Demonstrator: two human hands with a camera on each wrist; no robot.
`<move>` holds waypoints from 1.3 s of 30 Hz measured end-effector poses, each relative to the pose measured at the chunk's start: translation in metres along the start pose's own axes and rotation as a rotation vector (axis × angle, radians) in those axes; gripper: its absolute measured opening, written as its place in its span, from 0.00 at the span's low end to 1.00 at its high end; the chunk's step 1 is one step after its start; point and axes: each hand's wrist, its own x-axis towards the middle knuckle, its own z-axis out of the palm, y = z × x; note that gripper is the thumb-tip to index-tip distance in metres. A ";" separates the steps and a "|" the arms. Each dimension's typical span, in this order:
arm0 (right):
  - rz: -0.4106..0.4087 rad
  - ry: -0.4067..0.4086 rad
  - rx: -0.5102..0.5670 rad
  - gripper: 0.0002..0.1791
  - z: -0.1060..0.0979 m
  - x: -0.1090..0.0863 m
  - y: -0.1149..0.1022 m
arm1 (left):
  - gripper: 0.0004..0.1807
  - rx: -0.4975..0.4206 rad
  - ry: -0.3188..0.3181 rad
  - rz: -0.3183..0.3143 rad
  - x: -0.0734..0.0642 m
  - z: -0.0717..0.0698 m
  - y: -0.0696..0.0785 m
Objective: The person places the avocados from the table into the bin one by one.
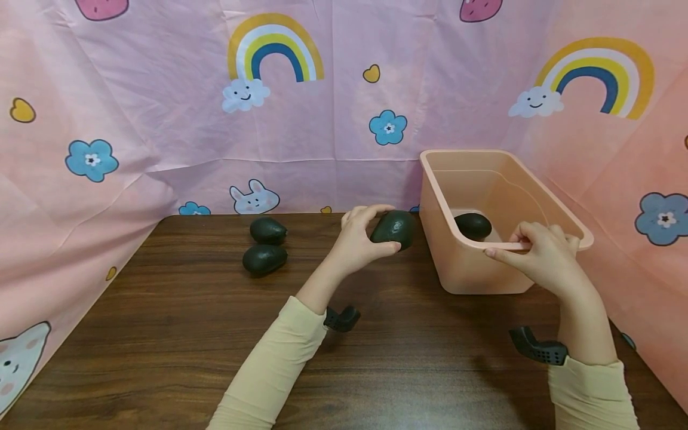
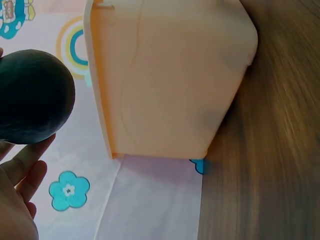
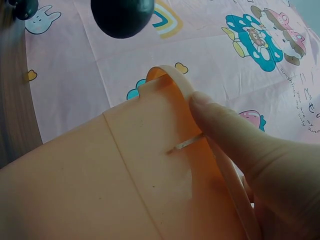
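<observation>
My left hand (image 1: 359, 237) grips a dark green avocado (image 1: 396, 230) above the table, just left of the pink plastic bin (image 1: 484, 269). In the left wrist view the same avocado (image 2: 35, 97) shows with fingertips against its underside. Thumb and fingers of my right hand (image 1: 548, 257) pinch the bin's near rim. The right wrist view has that thumb (image 3: 220, 120) lying on the rim. One avocado (image 1: 473, 226) lies inside the bin. Two more, a rear avocado (image 1: 267, 230) and a front avocado (image 1: 264, 259), rest side by side on the table at left.
Dark wooden table (image 1: 215, 346) lies under everything. A patterned pink cloth (image 1: 333, 119) hangs behind and along both sides, close to the bin's back. Black wrist-worn devices sit on the left wrist (image 1: 342, 319) and the right wrist (image 1: 539, 347).
</observation>
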 end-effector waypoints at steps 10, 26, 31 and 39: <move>-0.001 -0.001 -0.003 0.22 0.001 0.001 0.002 | 0.33 0.001 -0.040 0.009 0.011 0.009 0.015; -0.005 0.004 0.002 0.22 0.001 0.002 0.001 | 0.32 -0.006 -0.076 0.040 0.034 0.022 0.030; -0.003 0.001 0.005 0.22 0.001 0.002 0.002 | 0.31 -0.017 -0.087 0.021 0.039 0.025 0.035; -0.001 0.002 0.007 0.22 0.001 0.002 0.002 | 0.32 -0.017 -0.106 -0.035 0.050 0.031 0.040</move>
